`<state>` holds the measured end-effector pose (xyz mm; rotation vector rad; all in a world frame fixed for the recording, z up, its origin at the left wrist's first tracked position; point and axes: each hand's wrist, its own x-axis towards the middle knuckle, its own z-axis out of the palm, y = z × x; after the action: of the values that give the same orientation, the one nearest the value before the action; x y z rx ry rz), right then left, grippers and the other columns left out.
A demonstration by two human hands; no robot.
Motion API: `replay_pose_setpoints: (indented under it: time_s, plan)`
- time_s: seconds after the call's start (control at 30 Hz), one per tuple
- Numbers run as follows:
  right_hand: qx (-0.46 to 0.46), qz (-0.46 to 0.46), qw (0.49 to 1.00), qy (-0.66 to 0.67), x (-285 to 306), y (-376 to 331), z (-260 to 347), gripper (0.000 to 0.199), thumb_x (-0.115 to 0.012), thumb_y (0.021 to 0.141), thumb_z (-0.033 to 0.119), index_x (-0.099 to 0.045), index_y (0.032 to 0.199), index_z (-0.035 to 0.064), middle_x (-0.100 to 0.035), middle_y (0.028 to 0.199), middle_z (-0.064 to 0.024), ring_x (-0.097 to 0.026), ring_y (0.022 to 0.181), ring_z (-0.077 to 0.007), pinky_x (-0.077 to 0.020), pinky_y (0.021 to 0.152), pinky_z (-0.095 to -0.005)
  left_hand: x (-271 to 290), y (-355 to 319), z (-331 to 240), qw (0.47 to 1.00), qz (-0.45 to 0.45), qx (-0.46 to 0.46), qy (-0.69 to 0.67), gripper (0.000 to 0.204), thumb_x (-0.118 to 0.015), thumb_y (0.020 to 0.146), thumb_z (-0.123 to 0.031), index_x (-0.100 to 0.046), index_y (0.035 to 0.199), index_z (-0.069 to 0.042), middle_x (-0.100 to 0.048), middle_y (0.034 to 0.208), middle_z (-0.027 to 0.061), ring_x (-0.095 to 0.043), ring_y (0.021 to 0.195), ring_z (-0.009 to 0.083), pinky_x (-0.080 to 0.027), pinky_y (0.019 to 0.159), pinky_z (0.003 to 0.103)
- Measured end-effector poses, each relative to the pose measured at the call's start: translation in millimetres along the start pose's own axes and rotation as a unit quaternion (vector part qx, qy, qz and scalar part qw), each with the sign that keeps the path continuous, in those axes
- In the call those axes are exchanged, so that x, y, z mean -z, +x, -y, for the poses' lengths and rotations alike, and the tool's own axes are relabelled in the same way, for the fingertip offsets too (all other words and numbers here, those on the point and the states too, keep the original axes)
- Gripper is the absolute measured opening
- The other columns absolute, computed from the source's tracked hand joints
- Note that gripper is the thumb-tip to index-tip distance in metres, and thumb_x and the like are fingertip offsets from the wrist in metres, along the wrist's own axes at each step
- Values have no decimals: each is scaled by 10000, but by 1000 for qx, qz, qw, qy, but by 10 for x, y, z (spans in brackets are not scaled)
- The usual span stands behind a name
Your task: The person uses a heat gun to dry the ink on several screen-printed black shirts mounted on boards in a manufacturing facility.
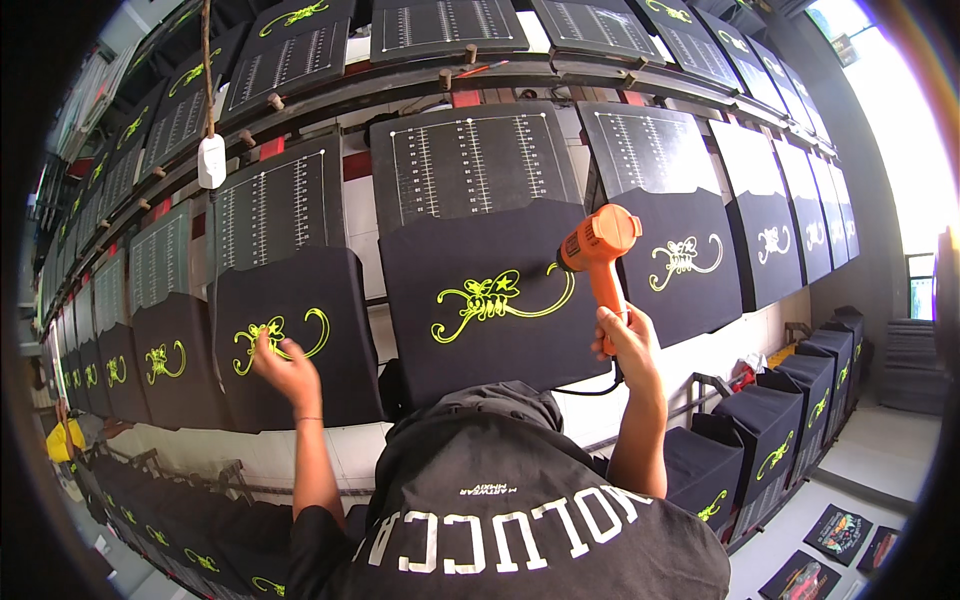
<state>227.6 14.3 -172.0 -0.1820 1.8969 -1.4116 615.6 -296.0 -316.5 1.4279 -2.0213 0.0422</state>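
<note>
My right hand [625, 340] grips the handle of an orange heat gun [598, 245], whose nozzle points left at the yellow-green swirl print [490, 298] on the black fabric panel [480, 340] straight ahead. My left hand [285, 368] reaches out to the neighbouring black panel [290, 340] on the left, fingertips touching its yellow-green print [275, 338]. Both panels lie on tilted boards in a long row.
Rows of black printed panels run left and right, with ruled black boards [465, 160] above them. A white switch box [211, 160] hangs on a cord at upper left. Stacked black printed pieces [770, 430] sit lower right. A person in yellow [62, 440] is far left.
</note>
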Motion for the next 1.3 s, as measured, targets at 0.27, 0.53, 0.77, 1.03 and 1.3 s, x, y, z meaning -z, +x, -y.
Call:
replay_pose_setpoints:
  time_s: [0.27, 0.53, 0.77, 1.03, 1.3]
  plan:
    - [-19, -10, 1000, 2, 68, -9, 17, 262, -640, 955, 300, -586, 951, 45, -563, 724, -13, -577, 570, -95, -472, 485, -234, -575, -561, -1198, 932, 272, -54, -235, 506, -523, 962, -153, -414, 1412, 53, -445, 1435, 244, -409, 1353, 395, -321, 1140, 456]
    - [-6, -18, 1000, 1, 123, -72, -41, 264, -642, 949, 292, -587, 952, 34, -564, 720, -21, -579, 554, -103, -474, 465, -245, -911, -736, -1293, 916, 333, -30, -221, 587, -353, 1052, -214, -180, 1529, 80, -247, 1583, 262, -261, 1471, 377, -235, 1209, 423]
    - [-6, -23, 1000, 3, 157, -139, -109, 269, -638, 950, 301, -581, 950, 39, -573, 721, -22, -578, 549, -108, -467, 461, -246, -911, -750, -1290, 903, 330, 4, -274, 607, -355, 1058, -239, -148, 1543, 63, -227, 1585, 280, -255, 1468, 402, -237, 1202, 430]
    - [-26, -25, 999, 12, 235, -197, -129, 273, -644, 951, 314, -574, 935, 50, -570, 712, -22, -586, 546, -110, -461, 459, -244, -982, -796, -1135, 851, 364, 112, -361, 614, -458, 1047, -306, -286, 1491, 81, -436, 1470, 273, -479, 1323, 391, -378, 1098, 389]
    - [-27, -30, 999, 15, 245, -286, -152, 272, -644, 950, 315, -566, 918, 57, -567, 708, -18, -590, 547, -106, -474, 467, -240, -985, -742, -889, 607, 534, 353, -472, 833, -526, 963, -604, -343, 1510, -3, -344, 1568, 116, -294, 1445, 221, -237, 1187, 377]
